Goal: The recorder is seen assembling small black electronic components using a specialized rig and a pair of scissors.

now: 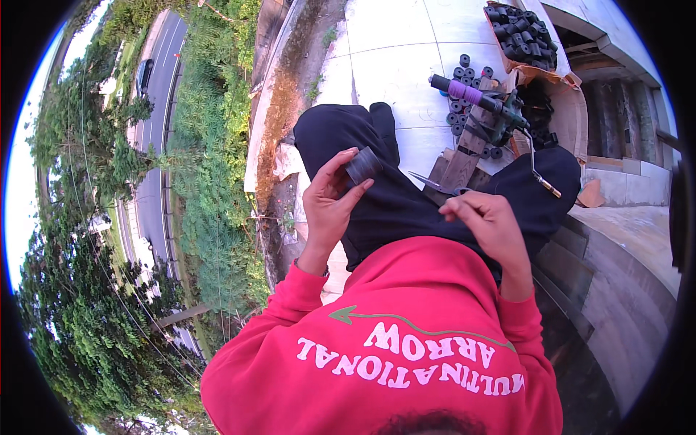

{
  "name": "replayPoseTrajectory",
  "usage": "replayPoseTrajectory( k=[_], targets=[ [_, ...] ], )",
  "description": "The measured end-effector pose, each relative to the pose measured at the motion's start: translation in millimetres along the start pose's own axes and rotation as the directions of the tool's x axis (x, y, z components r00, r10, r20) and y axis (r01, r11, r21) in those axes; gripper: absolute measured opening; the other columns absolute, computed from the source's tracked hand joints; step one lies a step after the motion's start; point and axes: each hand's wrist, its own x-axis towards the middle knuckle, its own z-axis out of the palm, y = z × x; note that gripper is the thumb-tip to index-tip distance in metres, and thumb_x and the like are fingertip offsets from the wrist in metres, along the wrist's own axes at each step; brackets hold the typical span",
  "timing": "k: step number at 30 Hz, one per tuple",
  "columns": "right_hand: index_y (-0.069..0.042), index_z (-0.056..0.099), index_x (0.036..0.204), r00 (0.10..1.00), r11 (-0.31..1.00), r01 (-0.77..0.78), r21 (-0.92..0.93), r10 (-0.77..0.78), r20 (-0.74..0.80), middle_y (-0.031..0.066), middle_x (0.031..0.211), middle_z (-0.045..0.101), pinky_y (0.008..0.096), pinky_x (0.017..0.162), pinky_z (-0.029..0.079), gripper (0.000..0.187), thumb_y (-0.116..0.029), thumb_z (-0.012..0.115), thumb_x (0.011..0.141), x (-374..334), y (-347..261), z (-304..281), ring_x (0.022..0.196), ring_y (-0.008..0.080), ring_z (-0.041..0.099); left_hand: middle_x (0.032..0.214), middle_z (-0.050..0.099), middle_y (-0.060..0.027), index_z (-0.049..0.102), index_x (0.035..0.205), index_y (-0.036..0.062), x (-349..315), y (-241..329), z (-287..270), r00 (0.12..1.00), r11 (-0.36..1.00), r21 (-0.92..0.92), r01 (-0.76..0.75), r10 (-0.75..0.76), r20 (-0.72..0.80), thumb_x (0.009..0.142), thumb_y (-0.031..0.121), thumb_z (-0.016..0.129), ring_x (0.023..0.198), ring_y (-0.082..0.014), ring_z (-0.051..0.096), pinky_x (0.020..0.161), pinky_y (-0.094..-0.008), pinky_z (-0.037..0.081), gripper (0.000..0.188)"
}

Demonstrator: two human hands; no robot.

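Note:
Upright between thumb and fingers, my left hand (328, 206) grips a small black roll (364, 166) with fine lines round its side, above my left thigh. My right hand (489, 222) is closed on the handles of a pair of scissors (426, 181). Their blades point left toward the roll but stay apart from it. Beyond my right hand stands a hand-cranked winder (505, 119) on a wooden board (460, 168). A purple sleeve (465, 90) sits on its spindle, and its crank (537, 165) hangs near my right knee.
Several black rolls (465, 73) stand on the pale tiled floor (395, 36) beside the winder. A box (496, 32) at the far right is heaped with more. An open cardboard box (573, 119) lies behind the crank. At left, a ledge (279, 119) drops to plants and a road.

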Motion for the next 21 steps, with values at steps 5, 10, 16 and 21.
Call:
replayPoseTrajectory(
  k=[5, 10, 16, 21],
  targets=[
    [-0.006, 0.078, 0.122, 0.977, 0.740, 0.069, -0.669, -0.185, -0.103, 0.0088, 0.097, 0.070, 0.0332, 0.068, 0.053, 0.025, -0.016, 0.073, 0.100, 6.2, -13.4, 31.4, 0.075, 0.0173, 0.070, 0.144, 0.062, -0.0140, 0.062, 0.139, -0.0009, -3.2, 1.5, 6.6, 0.996, 0.991, 0.110, -0.082, 0.084, -0.013, 0.087, -0.016, 0.076, 0.132, -0.0241, 0.062, 0.112, -0.0365, 0.054, 0.056],
    [-0.008, 0.078, 0.124, 0.939, 0.803, 0.049, -0.594, -0.239, -0.246, 0.0073, 0.094, 0.068, 0.0319, 0.065, 0.050, 0.026, -0.020, 0.071, 0.102, 12.5, -15.2, 30.9, 0.073, 0.0192, 0.067, 0.133, 0.066, -0.0132, 0.068, 0.131, 0.0022, -5.6, 4.5, 13.1, 0.967, 0.914, 0.330, -0.239, 0.256, -0.009, 0.083, -0.013, 0.080, 0.129, -0.0273, 0.066, 0.109, -0.0370, 0.055, 0.051],
    [0.000, 0.076, 0.125, 0.946, 1.000, -0.008, 0.024, 0.015, -0.323, 0.0059, 0.106, 0.076, 0.0245, 0.076, 0.049, 0.029, -0.020, 0.062, 0.110, 13.5, -16.3, 31.2, 0.086, 0.0061, 0.062, 0.124, 0.068, -0.0104, 0.067, 0.133, 0.0029, -12.1, 1.4, 24.8, 0.968, 0.893, 0.388, -0.227, 0.250, -0.010, 0.087, -0.008, 0.081, 0.117, -0.0223, 0.069, 0.098, -0.0315, 0.057, 0.049],
    [0.004, 0.075, 0.125, 0.919, 0.998, 0.066, -0.005, -0.063, -0.389, 0.0073, 0.112, 0.077, 0.0241, 0.087, 0.050, 0.031, -0.019, 0.058, 0.112, 4.6, -20.8, 16.4, 0.097, 0.0074, 0.064, 0.131, 0.065, -0.0069, 0.054, 0.146, 0.0049, -10.2, -0.6, 26.3, 0.902, 0.849, -0.409, 0.336, -0.414, -0.118, 0.103, 0.003, 0.069, 0.113, -0.0150, 0.068, 0.090, -0.0281, 0.058, 0.046]
  ],
)
